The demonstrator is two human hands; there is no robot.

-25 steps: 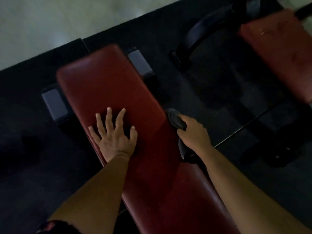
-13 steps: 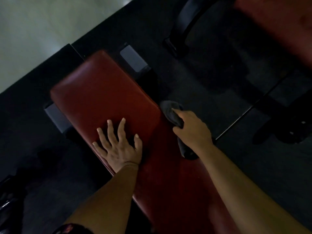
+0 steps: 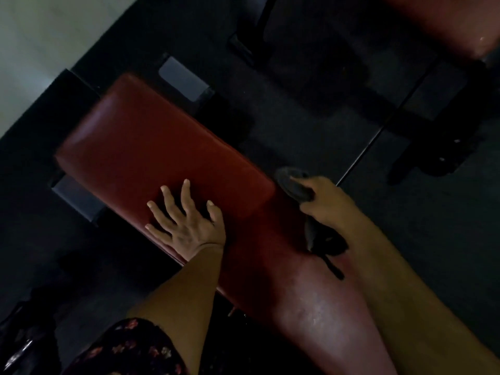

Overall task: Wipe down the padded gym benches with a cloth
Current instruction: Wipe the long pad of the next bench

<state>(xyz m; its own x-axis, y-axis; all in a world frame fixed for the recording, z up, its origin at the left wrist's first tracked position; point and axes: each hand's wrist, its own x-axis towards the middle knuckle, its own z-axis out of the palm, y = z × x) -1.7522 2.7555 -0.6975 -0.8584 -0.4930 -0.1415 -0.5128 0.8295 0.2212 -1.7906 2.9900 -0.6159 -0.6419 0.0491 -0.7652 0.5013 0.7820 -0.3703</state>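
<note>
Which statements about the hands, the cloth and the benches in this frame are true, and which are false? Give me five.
1. The left hand lies flat and open on the red bench pad. True.
2. The right hand holds a white cloth. False: the cloth is dark grey.
3. The cloth is at the pad's right edge, not its middle. True.
4. Both hands grip the cloth. False: only the right hand grips it; the left rests on the pad, apart from it.
5. A second red bench shows at the upper right. True.
</note>
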